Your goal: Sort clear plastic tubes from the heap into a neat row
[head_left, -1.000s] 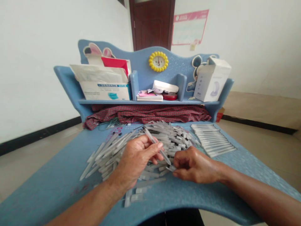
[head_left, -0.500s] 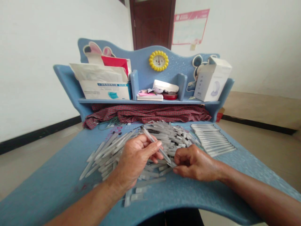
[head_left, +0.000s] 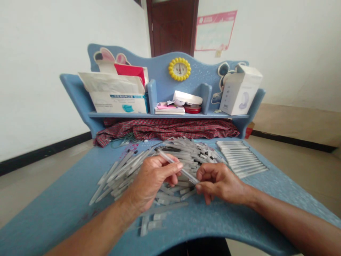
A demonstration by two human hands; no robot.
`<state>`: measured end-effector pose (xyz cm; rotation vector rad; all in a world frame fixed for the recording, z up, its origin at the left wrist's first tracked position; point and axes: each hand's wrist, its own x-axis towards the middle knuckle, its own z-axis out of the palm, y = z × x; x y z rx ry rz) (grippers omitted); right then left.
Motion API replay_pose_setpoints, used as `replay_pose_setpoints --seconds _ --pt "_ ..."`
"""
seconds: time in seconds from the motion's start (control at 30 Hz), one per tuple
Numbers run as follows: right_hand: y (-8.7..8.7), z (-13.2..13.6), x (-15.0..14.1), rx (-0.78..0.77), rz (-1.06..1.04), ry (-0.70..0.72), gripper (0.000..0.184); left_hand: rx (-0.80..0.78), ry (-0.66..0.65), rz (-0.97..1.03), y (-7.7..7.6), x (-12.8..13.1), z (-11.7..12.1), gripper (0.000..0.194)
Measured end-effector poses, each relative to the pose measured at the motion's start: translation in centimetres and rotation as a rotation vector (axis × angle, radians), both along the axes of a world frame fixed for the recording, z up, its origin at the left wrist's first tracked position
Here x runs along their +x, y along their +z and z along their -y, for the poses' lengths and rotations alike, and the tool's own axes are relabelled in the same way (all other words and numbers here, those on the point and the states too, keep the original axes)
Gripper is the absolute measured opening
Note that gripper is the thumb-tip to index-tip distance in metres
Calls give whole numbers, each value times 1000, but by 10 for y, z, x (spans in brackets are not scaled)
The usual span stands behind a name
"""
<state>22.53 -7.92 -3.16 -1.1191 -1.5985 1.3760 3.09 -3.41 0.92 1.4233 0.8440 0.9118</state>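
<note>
My left hand [head_left: 151,181] is shut on a long clear plastic tube [head_left: 177,166], which runs diagonally across its fingers. The tube's lower end reaches my right hand [head_left: 220,185], and its tip sits between the thumb and forefinger. Under and beyond both hands lies a loose heap of similar clear tubes [head_left: 186,153], some with dark ends. A neat row of tubes [head_left: 239,158] lies side by side to the right of the heap. Several short pieces [head_left: 151,224] lie near the front edge.
Everything lies on a blue table [head_left: 53,202]. Behind it stands a blue shelf unit [head_left: 170,115] holding a face-mask carton [head_left: 117,101], a white box [head_left: 239,94] and papers. A red checked cloth [head_left: 165,129] lies bunched below the shelf.
The tube has swung flatter, its upper end moving left and down. My right hand has shifted slightly up and right, closing around the tube's lower tip.
</note>
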Motion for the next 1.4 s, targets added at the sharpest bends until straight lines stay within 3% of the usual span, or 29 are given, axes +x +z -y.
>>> replay_pose_setpoints --seconds 0.23,0.57,0.9,1.07,1.17,1.27,1.4 --pt "2 -1 0 70 -16 -8 29 -51 -74 36 -2 -1 0 10" --pt "1 5 0 319 144 -79 16 -107 -51 55 -8 3 3 12" --pt "4 6 -1 367 216 -106 13 -93 -10 74 -9 8 10 12" --pt "13 6 0 405 193 -69 16 -64 -15 66 -1 5 9 13" --pt "18 6 4 474 158 54 21 -77 -21 39 2 1 7 15" --pt "21 4 7 607 175 87 27 -170 -59 24 1 1 3 29" --pt "19 3 6 1075 454 -59 22 -301 -84 -16 -3 5 1 40"
